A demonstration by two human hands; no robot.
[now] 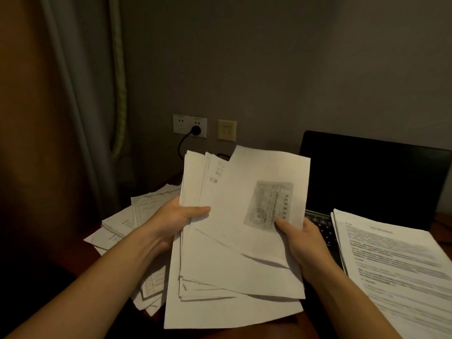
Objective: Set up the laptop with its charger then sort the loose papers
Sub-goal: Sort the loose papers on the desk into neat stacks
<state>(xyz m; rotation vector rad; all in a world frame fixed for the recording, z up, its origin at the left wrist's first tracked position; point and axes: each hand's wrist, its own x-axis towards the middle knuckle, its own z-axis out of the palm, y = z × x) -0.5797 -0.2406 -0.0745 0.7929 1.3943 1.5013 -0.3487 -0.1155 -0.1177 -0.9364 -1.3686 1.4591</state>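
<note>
Sheets (193, 179) may slip from the fanned bundle (215, 277), as your left hand (175, 217) clamps just its edge and your right hand (302, 238) pinches only the stamped top page (256, 177).

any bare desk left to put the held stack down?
Little: a desk sliver at far right between laptop and right stack, and an edge left of the left pile. The held stack hides the middle.

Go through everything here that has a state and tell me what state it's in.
Laptop: lid open, screen dark.
Plug: in the wall socket.
Held papers: fanned, gripped by left hand and right hand.
Left pile: loosely scattered.
Right stack: lying flat.
</note>
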